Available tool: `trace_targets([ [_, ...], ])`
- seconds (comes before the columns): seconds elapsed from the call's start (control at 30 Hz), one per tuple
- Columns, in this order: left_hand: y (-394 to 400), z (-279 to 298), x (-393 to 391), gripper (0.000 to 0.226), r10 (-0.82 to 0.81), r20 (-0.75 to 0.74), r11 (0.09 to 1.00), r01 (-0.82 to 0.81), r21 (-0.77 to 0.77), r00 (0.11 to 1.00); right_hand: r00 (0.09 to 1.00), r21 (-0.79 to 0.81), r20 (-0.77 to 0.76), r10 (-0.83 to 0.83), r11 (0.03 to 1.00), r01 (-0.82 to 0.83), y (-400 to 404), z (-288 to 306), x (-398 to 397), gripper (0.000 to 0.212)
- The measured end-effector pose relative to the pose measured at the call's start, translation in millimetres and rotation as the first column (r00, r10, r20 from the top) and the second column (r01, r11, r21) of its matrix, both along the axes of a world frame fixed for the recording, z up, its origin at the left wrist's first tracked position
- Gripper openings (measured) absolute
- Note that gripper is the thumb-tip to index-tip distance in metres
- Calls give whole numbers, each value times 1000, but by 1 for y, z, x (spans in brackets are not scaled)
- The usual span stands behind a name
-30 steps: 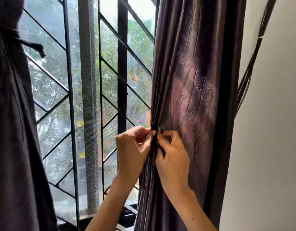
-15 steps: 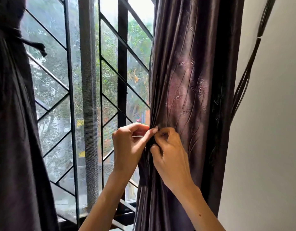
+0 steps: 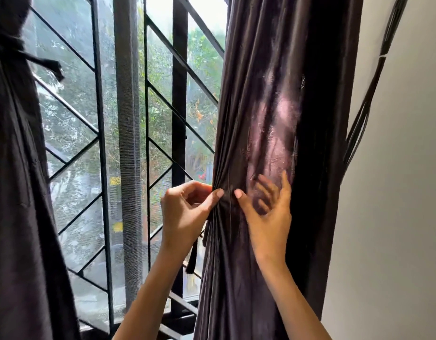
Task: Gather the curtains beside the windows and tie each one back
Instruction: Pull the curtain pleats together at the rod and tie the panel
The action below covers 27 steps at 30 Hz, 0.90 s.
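Now dark pleated curtain (image 3: 273, 119) bunches between both hands.

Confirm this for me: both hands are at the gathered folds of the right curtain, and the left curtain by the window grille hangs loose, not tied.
One part is wrong. The head view shows the left curtain already cinched by a tie near the top. The rest holds: the left hand and right hand are both at the gathered folds of the right curtain, beside the window grille.
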<state>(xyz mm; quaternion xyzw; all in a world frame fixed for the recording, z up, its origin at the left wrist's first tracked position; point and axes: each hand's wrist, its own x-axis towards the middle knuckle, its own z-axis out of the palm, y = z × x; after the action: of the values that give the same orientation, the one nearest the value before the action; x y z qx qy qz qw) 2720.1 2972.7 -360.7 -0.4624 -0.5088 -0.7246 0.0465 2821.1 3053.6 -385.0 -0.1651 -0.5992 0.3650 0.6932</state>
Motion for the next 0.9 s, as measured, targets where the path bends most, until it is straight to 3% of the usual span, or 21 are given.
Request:
trace_targets([
  [0.1,-1,0,-2,10,-32,35,999,32,-7,999,963,69,133,-233,972,225,6,0,-1,94],
  [0.2,-1,0,-5,10,-104,101,994,106,-15,989,966,-48,254,-37,998,51,10,4,-2,99],
  [0.3,-1,1,-7,10,-177,171,983,181,-9,969,977,-188,115,179,970,-156,15,6,-3,89],
  [0.4,1,0,-8,11,-117,138,993,121,-19,983,974,-190,-73,216,955,-227,17,10,-3,40],
  [0.47,1,-1,-8,12,-46,83,999,47,-18,996,985,-141,-118,128,979,-144,14,9,-2,31],
  [0.53,3,-2,-7,14,107,-34,994,-107,1,994,991,-37,-91,-99,995,96,6,8,1,29],
  [0.63,2,-4,-1,16,335,-243,942,-327,72,910,926,251,-34,-376,893,372,-8,2,1,23],
  [0.7,2,-7,1,16,377,-300,926,-363,102,876,907,367,-25,-421,840,400,-14,-5,-2,26],
  [0.9,-1,-11,7,13,290,-300,956,-263,129,909,903,465,170,-395,840,279,-22,-19,-7,47],
])
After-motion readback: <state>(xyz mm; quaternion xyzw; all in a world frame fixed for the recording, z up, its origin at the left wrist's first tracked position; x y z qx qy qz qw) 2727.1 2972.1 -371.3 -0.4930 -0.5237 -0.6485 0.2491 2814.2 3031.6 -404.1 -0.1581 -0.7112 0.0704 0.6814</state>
